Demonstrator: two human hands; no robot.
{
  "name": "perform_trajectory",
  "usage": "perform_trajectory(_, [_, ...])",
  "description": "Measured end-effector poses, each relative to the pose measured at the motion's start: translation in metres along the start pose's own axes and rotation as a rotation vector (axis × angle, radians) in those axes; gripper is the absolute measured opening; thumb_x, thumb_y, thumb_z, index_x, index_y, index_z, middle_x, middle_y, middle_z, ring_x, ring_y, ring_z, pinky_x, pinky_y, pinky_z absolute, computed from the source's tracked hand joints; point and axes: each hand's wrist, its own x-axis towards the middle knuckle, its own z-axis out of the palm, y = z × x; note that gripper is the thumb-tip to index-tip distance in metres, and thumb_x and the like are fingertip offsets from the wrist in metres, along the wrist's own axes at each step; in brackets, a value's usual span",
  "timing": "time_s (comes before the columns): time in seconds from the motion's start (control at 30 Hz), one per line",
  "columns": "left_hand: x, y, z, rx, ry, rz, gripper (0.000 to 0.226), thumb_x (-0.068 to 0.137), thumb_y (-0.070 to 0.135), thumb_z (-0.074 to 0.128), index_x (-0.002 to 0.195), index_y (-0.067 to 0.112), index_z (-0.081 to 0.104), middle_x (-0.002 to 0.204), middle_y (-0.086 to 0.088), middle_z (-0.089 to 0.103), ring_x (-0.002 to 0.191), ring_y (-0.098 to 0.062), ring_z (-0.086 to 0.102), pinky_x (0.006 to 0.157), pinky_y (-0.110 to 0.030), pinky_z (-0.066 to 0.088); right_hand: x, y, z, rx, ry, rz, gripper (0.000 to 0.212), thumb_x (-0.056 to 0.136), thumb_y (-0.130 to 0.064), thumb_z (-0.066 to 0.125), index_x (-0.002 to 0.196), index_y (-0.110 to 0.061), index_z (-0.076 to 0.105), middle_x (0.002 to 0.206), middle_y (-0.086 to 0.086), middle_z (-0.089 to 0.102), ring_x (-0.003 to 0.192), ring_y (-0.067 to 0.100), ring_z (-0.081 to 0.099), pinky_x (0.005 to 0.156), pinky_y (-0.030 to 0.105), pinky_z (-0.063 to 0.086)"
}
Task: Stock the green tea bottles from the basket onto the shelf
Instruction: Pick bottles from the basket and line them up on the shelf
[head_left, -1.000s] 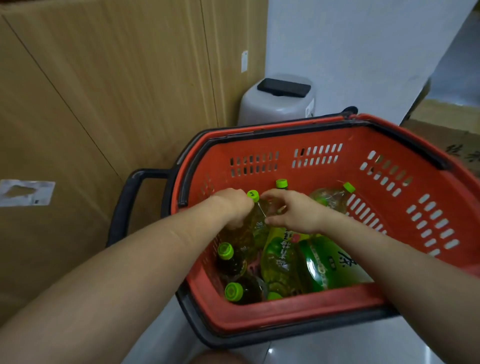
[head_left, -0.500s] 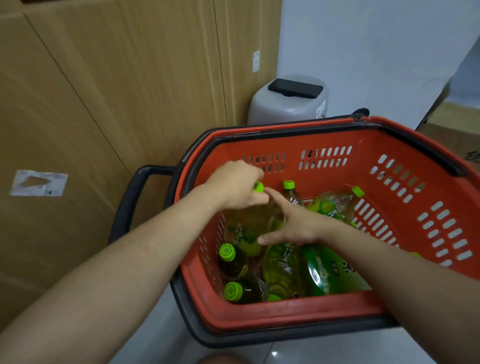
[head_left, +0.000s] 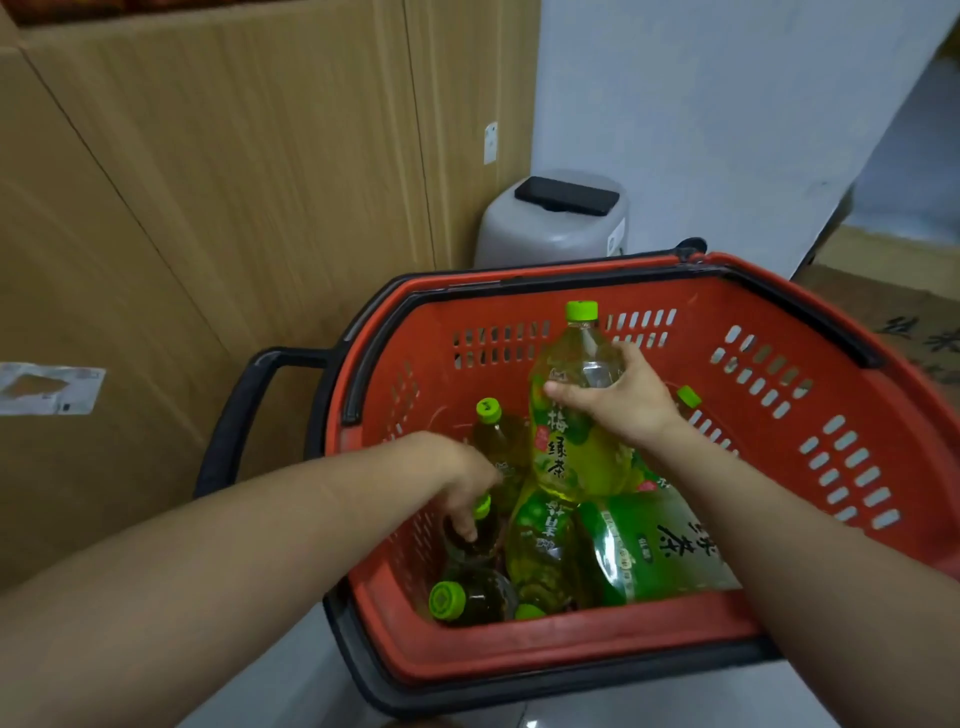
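A red plastic basket with a black rim holds several green tea bottles with bright green caps. My right hand grips the upper body of one large bottle, which stands upright above the others. My left hand reaches down at the basket's left side and curls round the neck of a dark small bottle. Another small bottle lies near the front wall, and a wide green-labelled bottle lies on its side. No shelf is in view.
A wood-grain panel runs along the left. A grey bin with a black lid stands behind the basket against a white wall. The basket's black handle sticks out leftward. Cardboard boxes sit at the right.
My right hand has taken the large bottle and raised it upright. My left hand let go of that bottle's cap and dropped lower to a small bottle's neck.
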Motion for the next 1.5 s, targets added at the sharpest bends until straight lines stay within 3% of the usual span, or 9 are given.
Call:
perform_trajectory(0.13, [-0.007,-0.005,-0.002,0.094,0.272,0.051,0.050,0.092,0.044,0.053,0.129,0.012,0.048,0.117,-0.014,0.061,0.103,-0.033,0.058,0.069,-0.030,0.039,0.001,-0.001,0.004,0.097,-0.062,-0.004,0.101,0.051,-0.061,0.083,0.133,-0.023,0.037,0.131,0.004,0.057,0.117,0.025,0.056,0.099,0.045,0.048])
perform_trajectory(0.3, [-0.062,-0.020,-0.023,0.000,0.690,-0.028,0.038,0.090,0.051,0.048,0.098,0.014,0.050,0.084,-0.011,0.060,0.080,-0.035,0.058,0.060,-0.032,0.037,0.004,-0.013,-0.005,0.218,-0.029,-0.087,0.081,0.065,-0.054,0.079,0.125,-0.027,0.033,0.119,0.000,0.054,0.100,0.017,0.061,0.080,0.030,0.051])
perform_trajectory(0.4, [-0.121,-0.040,-0.031,-0.083,0.998,-0.049,0.037,0.087,0.057,0.045,0.082,0.020,0.041,0.068,-0.003,0.050,0.072,-0.033,0.057,0.057,-0.037,0.041,0.001,-0.024,-0.013,0.318,0.048,-0.146,0.071,0.067,-0.050,0.080,0.123,-0.026,0.042,0.115,-0.004,0.058,0.098,0.013,0.063,0.084,0.033,0.054])
perform_trajectory(0.6, [-0.252,-0.069,-0.041,-0.314,1.583,-0.162,0.045,0.083,0.062,0.040,0.075,0.018,0.046,0.057,0.001,0.047,0.056,-0.018,0.049,0.053,-0.036,0.038,-0.031,-0.083,-0.017,0.595,0.091,-0.312,0.036,0.072,-0.037,0.074,0.105,-0.036,0.062,0.103,-0.005,0.070,0.086,0.007,0.069,0.069,0.023,0.053])
perform_trajectory(0.73, [-0.330,-0.080,-0.048,-0.359,1.859,-0.320,0.044,0.093,0.053,0.043,0.079,0.011,0.046,0.058,0.003,0.042,0.057,-0.004,0.047,0.051,-0.020,0.032,-0.057,-0.157,-0.005,0.653,-0.018,-0.496,0.047,0.061,-0.054,0.077,0.103,-0.045,0.059,0.108,-0.005,0.069,0.093,0.012,0.069,0.076,0.027,0.055])
perform_trajectory(0.83, [-0.382,-0.095,-0.044,-0.395,1.955,-0.445,0.045,0.093,0.052,0.043,0.080,0.009,0.048,0.059,0.002,0.043,0.054,0.002,0.045,0.051,-0.017,0.032,-0.079,-0.227,0.015,0.662,-0.105,-0.650,0.060,0.047,-0.067,0.077,0.099,-0.050,0.053,0.110,-0.004,0.066,0.095,0.017,0.068,0.079,0.037,0.055])
perform_trajectory(1.0, [-0.464,-0.132,-0.010,-0.346,2.026,-0.703,0.048,0.092,0.055,0.042,0.082,0.009,0.052,0.062,0.003,0.044,0.056,-0.009,0.041,0.048,-0.020,0.029,-0.110,-0.334,0.068,0.784,-0.233,-0.848,0.060,0.050,-0.061,0.075,0.101,-0.036,0.055,0.090,-0.006,0.070,0.078,0.010,0.069,0.068,0.031,0.055])
perform_trajectory(1.13, [-0.514,-0.164,0.018,-0.353,2.037,-0.880,0.047,0.093,0.055,0.038,0.092,0.010,0.053,0.072,0.000,0.049,0.073,-0.024,0.046,0.056,-0.038,0.027,-0.132,-0.406,0.121,0.880,-0.304,-0.874,0.063,0.050,-0.062,0.078,0.101,-0.031,0.055,0.101,0.003,0.070,0.085,0.015,0.070,0.076,0.036,0.056])
perform_trajectory(1.5, [-0.556,-0.259,0.082,-0.299,1.929,-1.254,0.054,0.092,0.058,0.034,0.108,0.009,0.051,0.094,-0.018,0.062,0.092,-0.041,0.057,0.068,-0.040,0.040,-0.143,-0.473,0.243,0.792,-0.393,-0.858,0.069,0.055,-0.061,0.073,0.111,-0.026,0.054,0.106,-0.002,0.066,0.094,0.017,0.068,0.078,0.033,0.056])
